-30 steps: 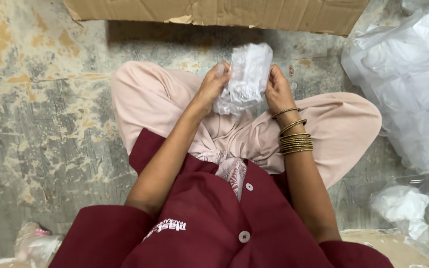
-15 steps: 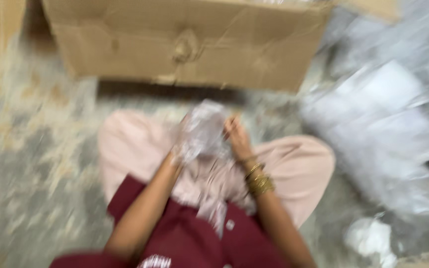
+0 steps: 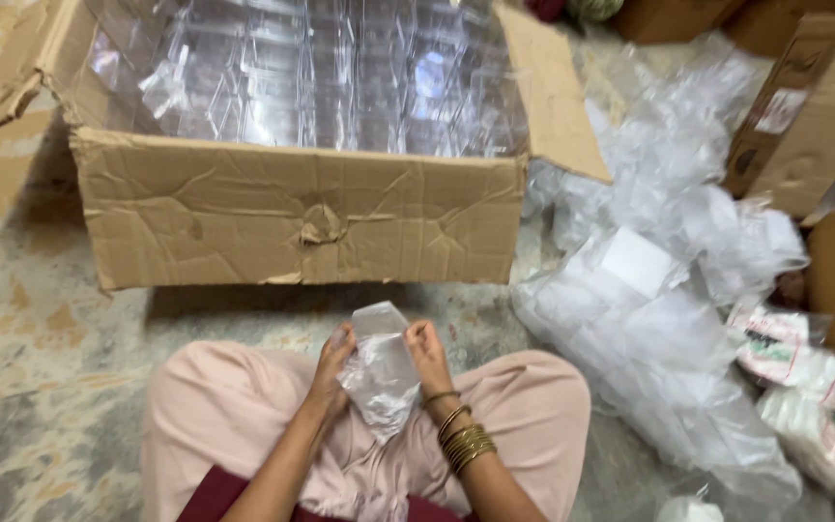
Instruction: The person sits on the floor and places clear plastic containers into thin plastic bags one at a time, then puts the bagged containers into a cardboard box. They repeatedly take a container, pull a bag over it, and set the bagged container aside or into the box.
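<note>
Head view. Beyond the hands stood an open cardboard box (image 3: 297, 208) filled with clear plastic containers (image 3: 340, 77); a heap of clear plastic bags (image 3: 659, 319) lay to their right on the floor (image 3: 41, 358). Left hand (image 3: 331, 367) and right hand (image 3: 429, 353) pinched the side edges of a clear plastic packet (image 3: 379, 367) above the lap, long axis running away from the body, narrow end toward the box.

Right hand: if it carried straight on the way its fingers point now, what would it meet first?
The right hand points up and forward, holding a clear plastic pouch with the left hand. Past a strip of floor, it would likely meet the cardboard box front wall first; depth is uncertain.
</note>
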Demonstrator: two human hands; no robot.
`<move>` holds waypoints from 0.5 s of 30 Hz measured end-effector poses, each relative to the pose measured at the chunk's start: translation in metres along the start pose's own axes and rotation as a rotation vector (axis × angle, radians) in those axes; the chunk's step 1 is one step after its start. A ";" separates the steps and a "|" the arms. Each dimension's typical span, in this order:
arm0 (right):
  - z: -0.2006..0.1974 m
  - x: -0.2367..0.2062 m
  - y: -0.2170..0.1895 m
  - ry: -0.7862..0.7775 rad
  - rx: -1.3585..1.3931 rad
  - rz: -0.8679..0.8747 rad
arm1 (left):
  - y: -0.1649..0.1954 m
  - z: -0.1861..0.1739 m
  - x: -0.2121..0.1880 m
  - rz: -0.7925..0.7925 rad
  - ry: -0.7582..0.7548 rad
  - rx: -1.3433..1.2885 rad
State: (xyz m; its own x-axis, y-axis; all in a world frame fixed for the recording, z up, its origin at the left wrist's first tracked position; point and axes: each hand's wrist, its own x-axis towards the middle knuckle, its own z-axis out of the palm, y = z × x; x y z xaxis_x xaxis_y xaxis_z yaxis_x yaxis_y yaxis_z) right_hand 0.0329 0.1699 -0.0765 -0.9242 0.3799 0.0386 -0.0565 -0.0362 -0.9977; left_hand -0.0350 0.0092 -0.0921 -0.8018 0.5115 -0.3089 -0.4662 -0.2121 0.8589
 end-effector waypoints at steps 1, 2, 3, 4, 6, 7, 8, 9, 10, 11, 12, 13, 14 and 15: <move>-0.001 -0.002 0.000 0.003 0.110 0.121 | 0.000 0.000 -0.003 0.008 0.003 0.004; -0.001 -0.007 0.000 0.009 0.220 0.244 | -0.001 -0.001 -0.005 -0.006 -0.014 -0.007; 0.001 -0.013 -0.002 -0.036 0.236 0.285 | -0.003 -0.004 -0.008 -0.023 -0.032 -0.019; 0.003 -0.019 -0.004 -0.086 0.249 0.319 | -0.005 -0.006 -0.010 -0.046 -0.053 -0.041; 0.010 -0.027 -0.010 -0.192 0.272 0.369 | -0.004 -0.009 -0.017 -0.078 -0.096 -0.068; 0.014 -0.032 -0.013 -0.240 0.289 0.406 | -0.004 -0.011 -0.020 -0.090 -0.116 -0.076; 0.018 -0.035 -0.015 -0.284 0.313 0.443 | -0.003 -0.012 -0.023 -0.093 -0.137 -0.082; 0.020 -0.038 -0.017 -0.268 0.245 0.462 | -0.002 -0.014 -0.024 -0.093 -0.154 -0.081; 0.020 -0.040 -0.019 -0.240 0.184 0.487 | -0.001 -0.014 -0.026 -0.098 -0.174 -0.080; 0.018 -0.044 -0.022 -0.199 0.126 0.530 | 0.000 -0.016 -0.026 -0.106 -0.192 -0.076; 0.017 -0.048 -0.025 -0.330 0.091 0.440 | -0.001 -0.016 -0.027 -0.119 -0.207 -0.070; 0.013 -0.052 -0.029 -0.447 0.055 0.357 | -0.002 -0.016 -0.027 -0.130 -0.231 -0.060; 0.010 -0.058 -0.033 -0.556 0.015 0.272 | -0.004 -0.017 -0.028 -0.151 -0.250 -0.053; 0.006 -0.064 -0.039 -0.574 -0.146 0.259 | -0.006 -0.017 -0.028 -0.173 -0.274 -0.035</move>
State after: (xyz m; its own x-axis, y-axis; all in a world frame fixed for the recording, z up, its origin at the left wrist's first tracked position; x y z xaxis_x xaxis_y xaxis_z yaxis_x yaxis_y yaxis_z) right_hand 0.0917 0.1414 -0.0398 -0.9583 -0.1801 -0.2220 0.2104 0.0813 -0.9742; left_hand -0.0159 -0.0176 -0.0957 -0.5817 0.7464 -0.3233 -0.6032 -0.1291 0.7871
